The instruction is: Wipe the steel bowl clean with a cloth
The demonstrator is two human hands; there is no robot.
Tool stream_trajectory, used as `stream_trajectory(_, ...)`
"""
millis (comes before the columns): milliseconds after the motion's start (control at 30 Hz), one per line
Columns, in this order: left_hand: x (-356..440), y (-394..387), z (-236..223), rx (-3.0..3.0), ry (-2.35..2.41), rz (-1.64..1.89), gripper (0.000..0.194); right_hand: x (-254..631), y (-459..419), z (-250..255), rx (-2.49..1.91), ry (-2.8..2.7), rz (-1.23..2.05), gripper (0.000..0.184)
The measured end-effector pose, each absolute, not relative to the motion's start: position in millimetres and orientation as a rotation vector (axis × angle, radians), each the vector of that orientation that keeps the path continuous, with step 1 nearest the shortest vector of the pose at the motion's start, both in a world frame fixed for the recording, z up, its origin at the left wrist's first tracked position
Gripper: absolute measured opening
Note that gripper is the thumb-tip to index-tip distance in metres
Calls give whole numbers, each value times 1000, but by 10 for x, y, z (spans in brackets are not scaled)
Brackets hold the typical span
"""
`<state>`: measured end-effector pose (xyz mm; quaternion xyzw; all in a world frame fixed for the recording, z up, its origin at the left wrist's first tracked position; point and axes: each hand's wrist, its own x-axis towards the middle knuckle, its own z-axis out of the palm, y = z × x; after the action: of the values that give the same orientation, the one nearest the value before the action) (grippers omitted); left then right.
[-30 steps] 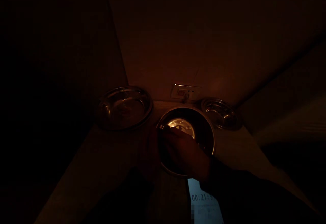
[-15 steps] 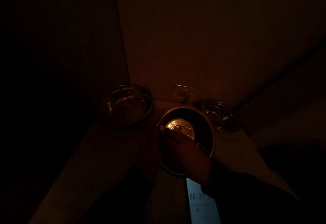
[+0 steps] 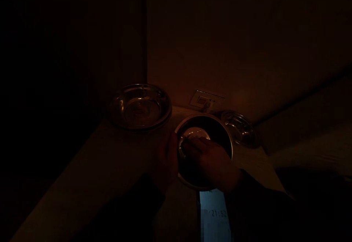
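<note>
The scene is very dim. A deep steel bowl (image 3: 231, 150) stands in the middle of the table, its inside bottom catching a warm glint. At its left side, my left hand (image 3: 168, 161) grips the outer wall close to the rim. My right hand (image 3: 213, 161) reaches over the near right rim into the bowl, its fingers bent together near the left inner wall. Something dark shows by those fingertips, but shadow hides what it is. What lies in the lower part of the bowl is also hidden.
A wide steel plate (image 3: 143, 124) rests at the back left, and a smaller steel dish (image 3: 242, 130) at the back right. A phone with a lit timer (image 3: 214, 201) lies in front of the bowl. On the wall behind is a socket panel (image 3: 205, 99).
My right hand has shifted slightly right inside the bowl. My left hand stays at the bowl's left side, its fingers higher by the rim. The view has turned a little.
</note>
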<state>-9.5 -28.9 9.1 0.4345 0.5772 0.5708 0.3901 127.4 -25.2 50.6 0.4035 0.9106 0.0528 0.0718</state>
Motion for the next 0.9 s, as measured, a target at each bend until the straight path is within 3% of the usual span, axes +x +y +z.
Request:
stream_trajectory(467,-97,-303,76,1154,1458,1476,33,1328,-194,527,1165,2786,241,25)
stream_trajectory(667,-86,-296,68,1156,1453,1469,33,1417,-304,511,988,2780,114,25)
stream_trajectory(900,-104,-292,45,1172,1467,1468,32,1197,-246,497,1138,2822,222,26)
